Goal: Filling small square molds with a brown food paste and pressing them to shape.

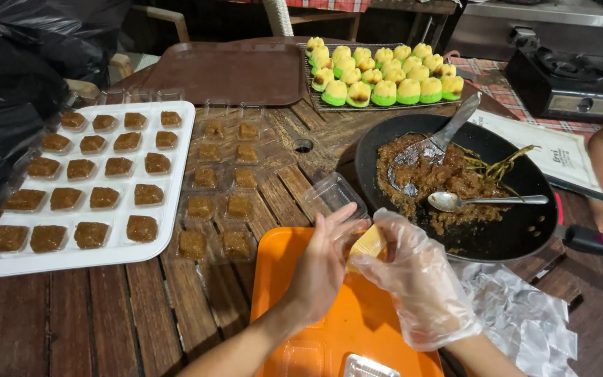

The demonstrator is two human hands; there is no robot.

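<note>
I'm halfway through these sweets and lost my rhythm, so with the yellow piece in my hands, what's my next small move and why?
Probably reach the right hand to the spoon in the pan. Both hands hold the yellow piece, the left hand cupping it over the orange tray, and it shows no brown filling yet, which sits right beside them.

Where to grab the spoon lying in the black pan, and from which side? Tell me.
Take the spoon by its handle end at the pan's right rim, coming from the right. The bowl sits in the brown filling; the handle lies flat, clean and free.
</note>
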